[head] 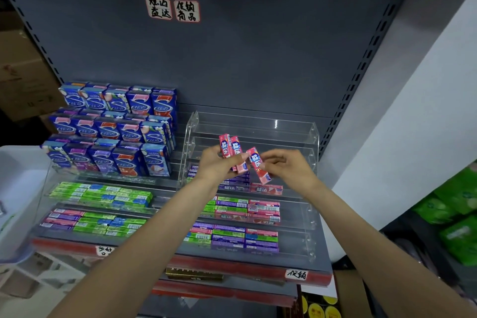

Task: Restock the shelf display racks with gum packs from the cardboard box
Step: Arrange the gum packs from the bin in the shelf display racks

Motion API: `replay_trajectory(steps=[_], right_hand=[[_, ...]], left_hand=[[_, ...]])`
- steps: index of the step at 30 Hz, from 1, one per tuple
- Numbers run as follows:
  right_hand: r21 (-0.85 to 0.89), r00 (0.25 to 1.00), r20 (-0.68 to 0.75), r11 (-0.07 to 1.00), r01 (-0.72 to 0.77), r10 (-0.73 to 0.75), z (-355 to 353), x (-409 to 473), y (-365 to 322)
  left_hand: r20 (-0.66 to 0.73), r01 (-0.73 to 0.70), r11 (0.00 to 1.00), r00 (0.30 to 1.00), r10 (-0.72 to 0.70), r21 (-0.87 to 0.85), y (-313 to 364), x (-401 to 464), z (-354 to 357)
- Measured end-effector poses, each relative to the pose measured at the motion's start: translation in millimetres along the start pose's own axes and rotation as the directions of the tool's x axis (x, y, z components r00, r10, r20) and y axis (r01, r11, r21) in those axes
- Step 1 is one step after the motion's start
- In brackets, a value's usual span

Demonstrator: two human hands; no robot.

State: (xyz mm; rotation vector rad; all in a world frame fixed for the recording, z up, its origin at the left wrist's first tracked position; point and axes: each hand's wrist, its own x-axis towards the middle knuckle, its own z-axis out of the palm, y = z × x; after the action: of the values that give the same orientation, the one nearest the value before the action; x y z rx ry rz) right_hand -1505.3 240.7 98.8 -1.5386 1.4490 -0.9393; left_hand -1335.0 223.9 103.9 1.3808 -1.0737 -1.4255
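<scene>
Overhead, both hands pinch pink gum packs [233, 153] above the grey shelf [320, 263], before its dark back panel [258, 59].

Both forearms extend toward the clear rack [296, 134]. Left hand [219, 162] grips upright pink gum packs [230, 148]; right hand [286, 165] pinches one tilted pack [258, 164] beside them.

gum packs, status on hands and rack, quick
Left hand grips two pink gum packs upright. Right hand pinches a third pink pack, tilted. Both over the clear rack, upper tiers bare. Nothing in the way.
</scene>
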Motion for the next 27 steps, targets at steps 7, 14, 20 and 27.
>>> replay_trajectory(steps=[7,14,20,27], right_hand=[[-0.739,0.993,0.055,0.664,0.111,-0.105,-7.8,9.2,43.8],[-0.748,0.981,0.194,0.644,0.163,-0.023,11.1,15.0,56.0],[-0.729,0.973,0.228,0.669,0.145,0.038,12.6,22.2,60.4],[-0.725,0.982,0.187,0.680,0.112,0.037,12.3,23.9,60.1]], left_hand=[[0.025,0.046,0.995,0.999,-0.049,0.083,-9.9,0.9,-10.6],[0.030,0.040,0.993,0.999,-0.044,0.107,-10.2,-2.4,-16.8],[0.042,0.024,0.992,0.999,-0.029,0.122,-9.9,-2.6,-18.7],[0.064,0.010,0.993,0.998,-0.018,0.118,-8.1,-3.7,-19.4]])
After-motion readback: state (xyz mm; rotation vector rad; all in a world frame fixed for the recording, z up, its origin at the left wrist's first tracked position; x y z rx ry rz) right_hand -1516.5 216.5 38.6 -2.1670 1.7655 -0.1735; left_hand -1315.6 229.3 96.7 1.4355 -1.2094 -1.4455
